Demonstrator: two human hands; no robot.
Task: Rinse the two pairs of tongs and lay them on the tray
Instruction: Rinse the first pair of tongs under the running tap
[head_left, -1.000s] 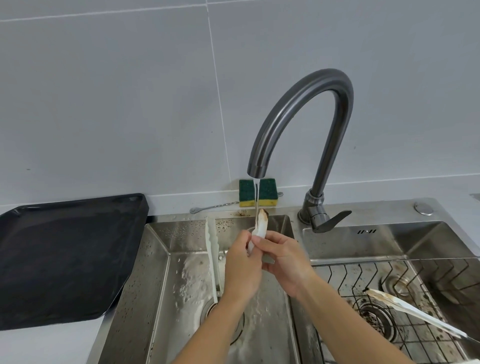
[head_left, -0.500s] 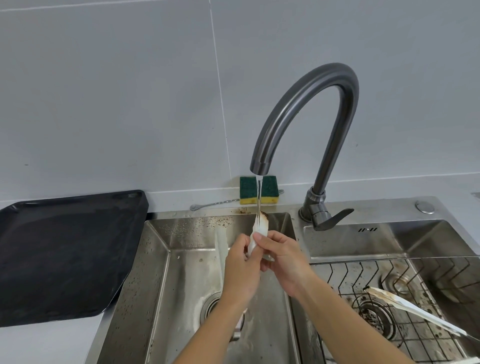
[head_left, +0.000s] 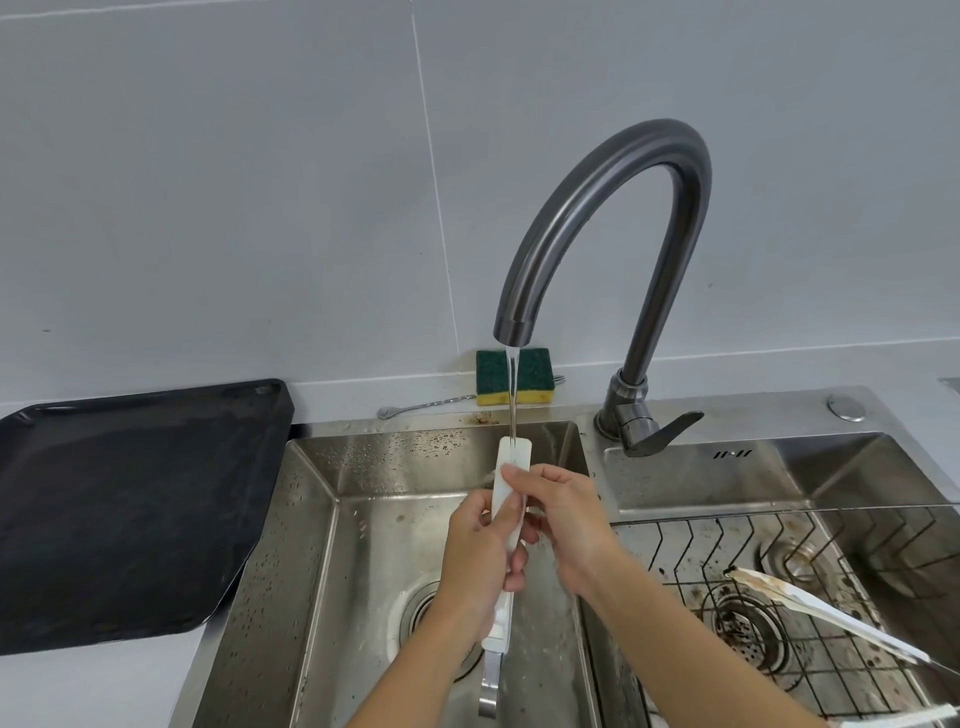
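Over the left sink basin (head_left: 358, 525), both hands hold a pair of white-tipped metal tongs (head_left: 511, 467) upright under running water from the dark faucet (head_left: 613, 218). My left hand (head_left: 480, 566) grips the tongs around the middle. My right hand (head_left: 563, 514) pinches the white tip just below the stream. The metal handle end hangs below my left wrist. A second pair of tongs (head_left: 810, 608), white tips stained brown, lies on the wire rack (head_left: 691, 540) in the right basin. The black tray (head_left: 119, 509) sits on the counter to the left.
A green and yellow sponge (head_left: 514, 376) leans on the wall behind the sink, with a thin metal spoon (head_left: 426, 408) beside it. The faucet lever (head_left: 667, 434) points right. The right basin has a grimy drain (head_left: 743, 623).
The tongs have been closed and turned, so the flat white face shows under the stream. The separate left arm seen earlier is no longer apart. My right fingers slid along the tip.
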